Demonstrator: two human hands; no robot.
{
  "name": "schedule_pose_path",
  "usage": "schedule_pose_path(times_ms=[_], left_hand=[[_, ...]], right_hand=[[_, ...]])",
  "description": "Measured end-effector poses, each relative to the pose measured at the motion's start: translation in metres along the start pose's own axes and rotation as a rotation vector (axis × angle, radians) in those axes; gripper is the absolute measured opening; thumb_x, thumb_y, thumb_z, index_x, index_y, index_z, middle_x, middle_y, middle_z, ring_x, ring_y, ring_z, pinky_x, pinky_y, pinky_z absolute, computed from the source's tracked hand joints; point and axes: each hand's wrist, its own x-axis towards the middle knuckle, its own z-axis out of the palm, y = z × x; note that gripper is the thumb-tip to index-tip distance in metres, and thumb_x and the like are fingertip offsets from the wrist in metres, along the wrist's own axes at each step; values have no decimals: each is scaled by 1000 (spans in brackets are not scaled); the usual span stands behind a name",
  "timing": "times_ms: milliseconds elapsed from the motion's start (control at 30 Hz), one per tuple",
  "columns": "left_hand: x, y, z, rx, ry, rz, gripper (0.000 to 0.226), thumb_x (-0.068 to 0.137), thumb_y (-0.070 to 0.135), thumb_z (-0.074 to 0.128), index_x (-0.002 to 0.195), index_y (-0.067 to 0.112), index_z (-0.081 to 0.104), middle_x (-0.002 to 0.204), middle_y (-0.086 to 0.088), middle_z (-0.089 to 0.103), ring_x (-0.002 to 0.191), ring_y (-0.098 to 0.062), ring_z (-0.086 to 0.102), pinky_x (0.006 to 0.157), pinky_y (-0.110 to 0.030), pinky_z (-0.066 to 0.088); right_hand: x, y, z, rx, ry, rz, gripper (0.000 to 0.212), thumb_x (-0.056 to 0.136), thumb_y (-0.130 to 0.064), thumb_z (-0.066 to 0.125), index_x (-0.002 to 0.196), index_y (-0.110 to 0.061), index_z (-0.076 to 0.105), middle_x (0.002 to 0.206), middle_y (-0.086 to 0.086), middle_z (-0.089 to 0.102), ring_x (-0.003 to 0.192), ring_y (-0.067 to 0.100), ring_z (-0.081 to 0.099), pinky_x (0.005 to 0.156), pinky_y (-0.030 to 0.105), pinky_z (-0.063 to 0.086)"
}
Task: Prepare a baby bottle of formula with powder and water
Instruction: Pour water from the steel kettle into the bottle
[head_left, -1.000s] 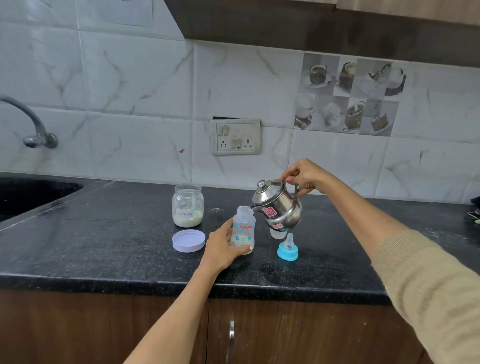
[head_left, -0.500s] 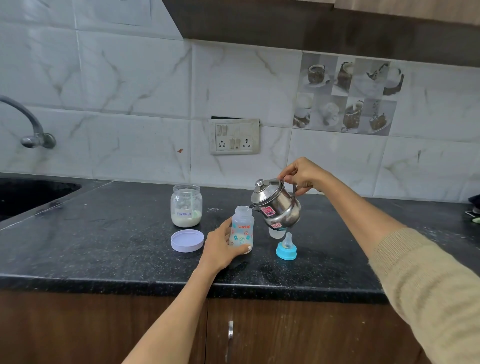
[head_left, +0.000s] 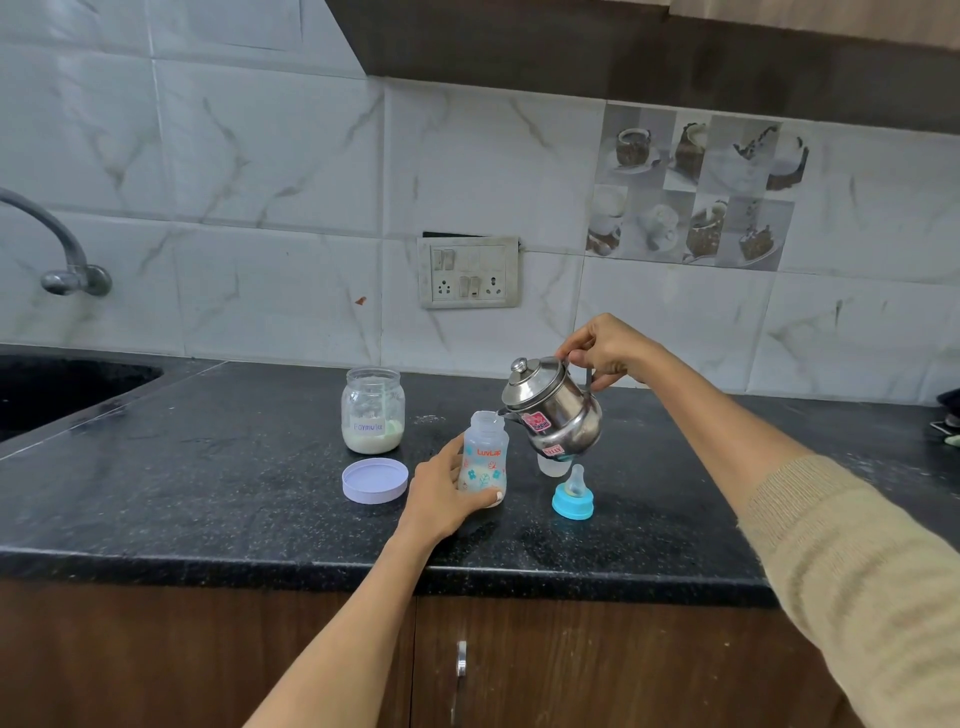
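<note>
Black counter (head_left: 208, 499): left hand (head_left: 441, 493) grips bottle (head_left: 485, 457); right hand (head_left: 605, 351) grips kettle (head_left: 553, 410), handle hidden.

"LuvLap" on bottle (head_left: 485, 457), "Formula" on jar (head_left: 372, 410)

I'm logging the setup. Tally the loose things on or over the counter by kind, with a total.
Baby bottles: 1, the open bottle held by the left hand
Kettles: 1, steel kettle tilted in the right hand
Jars: 1, formula jar
Jar lids: 1, lilac lid
Teats with ring: 1, blue teat ring
Clear caps: 1, clear cap
Total: 6
</note>
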Motion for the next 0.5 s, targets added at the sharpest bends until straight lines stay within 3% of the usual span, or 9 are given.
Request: schedule_pose_path(times_ms=[333, 500], left_hand=[[0, -1, 0, -1, 4, 5, 83, 66, 23, 83, 137, 23, 40, 131, -1, 57, 112, -9, 56, 86, -19, 43], [1, -1, 0, 6, 6, 7, 83, 67, 23, 83, 138, 23, 40, 132, -2, 56, 117, -14, 55, 88, -20, 43]], right_hand=[[0, -1, -1, -2, -3, -2, 22, 93, -2, 52, 104, -9, 69, 75, 2, 53, 57, 15, 47, 65, 31, 58], [-1, -1, 0, 4, -6, 5, 22, 93, -1, 52, 107, -7, 69, 75, 1, 52, 63, 16, 50, 76, 36, 57]])
